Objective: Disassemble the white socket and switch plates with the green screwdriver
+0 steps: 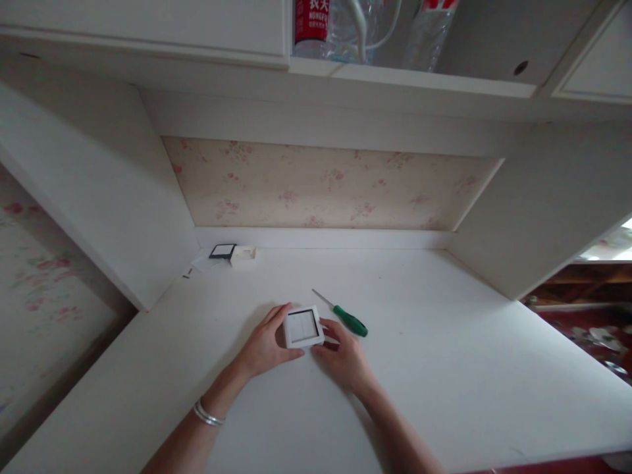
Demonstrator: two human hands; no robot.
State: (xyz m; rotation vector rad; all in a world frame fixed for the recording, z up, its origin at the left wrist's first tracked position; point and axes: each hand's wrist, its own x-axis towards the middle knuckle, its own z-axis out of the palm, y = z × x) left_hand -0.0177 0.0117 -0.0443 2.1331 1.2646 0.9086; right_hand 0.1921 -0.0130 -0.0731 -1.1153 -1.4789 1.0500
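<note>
A small white square wall switch [303, 326] rests on the white desk [444, 368], held between both hands. My left hand [266, 342] grips its left edge, with the thumb under the near side. My right hand [343, 355] presses against its right edge and near corner. A silver bracelet [207, 415] circles my left wrist. Just beyond my right hand lies a green-handled screwdriver [345, 316], its metal tip pointing to the far left.
At the back left corner of the desk sit a black-framed square part [222, 251], a small white box-like part [243, 254] and a bit of paper. Bottles [312, 26] stand on the shelf above. White side panels wall in the desk.
</note>
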